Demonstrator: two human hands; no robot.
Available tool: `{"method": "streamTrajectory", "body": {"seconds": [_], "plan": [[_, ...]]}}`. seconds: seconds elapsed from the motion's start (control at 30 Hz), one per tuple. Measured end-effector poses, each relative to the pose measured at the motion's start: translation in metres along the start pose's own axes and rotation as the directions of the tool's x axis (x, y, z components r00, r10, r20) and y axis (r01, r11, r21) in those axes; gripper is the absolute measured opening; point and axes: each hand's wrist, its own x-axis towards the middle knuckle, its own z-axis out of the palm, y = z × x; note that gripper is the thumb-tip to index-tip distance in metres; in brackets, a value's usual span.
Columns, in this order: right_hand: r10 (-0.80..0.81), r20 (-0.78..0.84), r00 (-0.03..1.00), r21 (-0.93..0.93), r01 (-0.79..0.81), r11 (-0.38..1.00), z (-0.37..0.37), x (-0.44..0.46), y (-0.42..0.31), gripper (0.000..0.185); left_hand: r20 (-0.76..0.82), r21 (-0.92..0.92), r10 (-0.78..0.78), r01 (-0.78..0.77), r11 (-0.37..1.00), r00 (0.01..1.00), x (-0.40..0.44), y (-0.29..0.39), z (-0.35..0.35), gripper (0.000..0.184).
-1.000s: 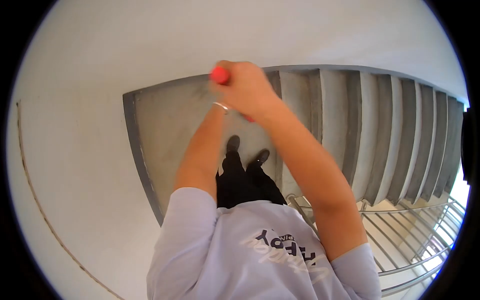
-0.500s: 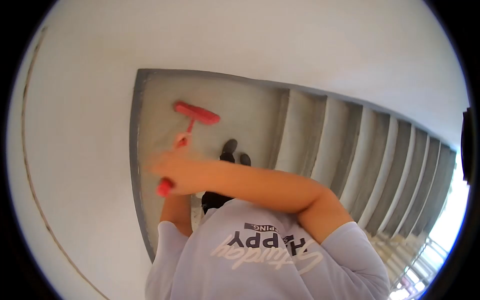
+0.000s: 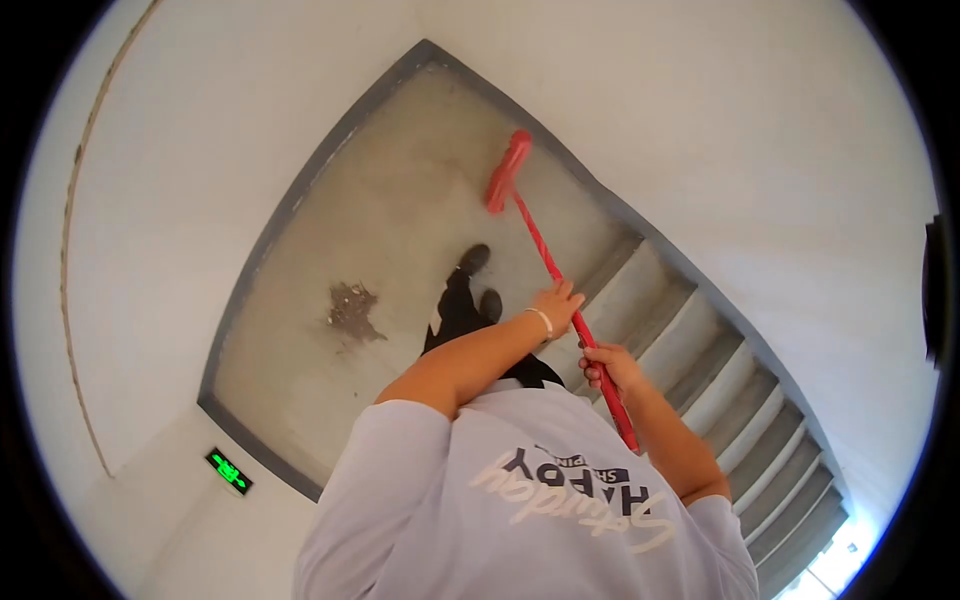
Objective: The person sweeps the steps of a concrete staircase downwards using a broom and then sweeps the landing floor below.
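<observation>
A red broom (image 3: 537, 241) slants across the landing, its head on the floor near the dark wall border and its handle running down to the right. My left hand (image 3: 557, 305), with a pale band at the wrist, is closed round the middle of the handle. Lower on the same handle, near its end, my right hand (image 3: 609, 367) grips with curled fingers. A dark patch of debris (image 3: 353, 311) lies on the floor to the left of my shoes (image 3: 475, 260).
Concrete stairs (image 3: 700, 355) run off to the lower right beside a white wall (image 3: 740, 130). A green lit sign (image 3: 229, 471) hangs on the wall at the lower left. Dark edging (image 3: 270, 230) borders the landing.
The broom head has swung to the right, nearer the wall, and both hands have moved right with the handle. The view has turned; the debris patch and green sign now show.
</observation>
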Motion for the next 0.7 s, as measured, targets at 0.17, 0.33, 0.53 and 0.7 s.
{"method": "streamTrajectory", "body": {"seconds": [0.17,0.33,0.53,0.7], "plan": [[-0.090,-0.070,0.993,-0.104,0.083,0.991,-0.022,-0.053,0.030,0.026,-0.031,-0.230,-0.340,0.324,0.918,0.940,-0.106,-0.101,-0.001,0.056],[-0.086,-0.412,0.907,-0.405,-0.098,0.909,-0.069,-0.090,0.043,0.021,-0.139,0.078,-0.794,0.806,0.587,0.592,-0.324,-0.256,-0.023,0.037],[-0.235,-0.510,0.827,-0.641,-0.183,0.745,-0.074,-0.025,0.089,0.025,0.160,-0.459,-0.976,0.886,0.059,0.148,-0.502,-0.270,-0.003,0.016],[-0.455,-0.345,0.821,-0.878,-0.111,0.466,-0.005,0.050,0.095,0.036,0.211,-0.653,-0.951,0.756,0.035,0.227,-0.480,-0.208,0.005,0.019]]}}
